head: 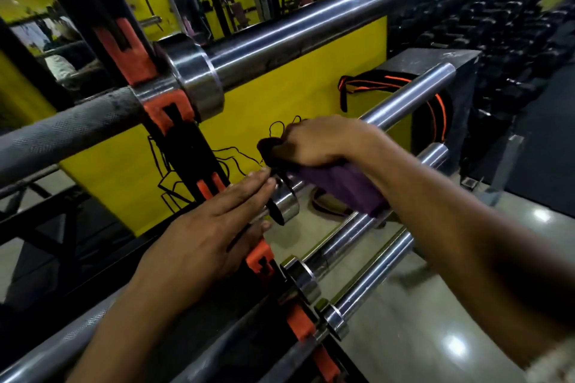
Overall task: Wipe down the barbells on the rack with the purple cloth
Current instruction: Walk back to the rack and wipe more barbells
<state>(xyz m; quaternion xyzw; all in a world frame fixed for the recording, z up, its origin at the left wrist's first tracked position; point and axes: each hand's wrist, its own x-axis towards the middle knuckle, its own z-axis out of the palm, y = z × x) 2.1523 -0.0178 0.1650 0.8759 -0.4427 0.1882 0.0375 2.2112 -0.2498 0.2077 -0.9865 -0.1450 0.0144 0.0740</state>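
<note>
while right hand (314,141) gripped purple cloth (339,186) wrapped on second bar (407,96) of rack (174,121) near collar, left hand (214,227) lay open, fingers flat by lower collar (284,204). best: squeeze full wrap, stroke out to sleeve end, left steadying rack.

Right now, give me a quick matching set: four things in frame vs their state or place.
Things:
1. purple cloth
2. left hand
3. top barbell sleeve
4. orange-trimmed belt

States:
A. bare, nothing touching it
B. fingers straight, beside a chrome collar
C. gripped by the right hand
D. lying on the dark box

Pairs: 1-C, 2-B, 3-A, 4-D
</note>
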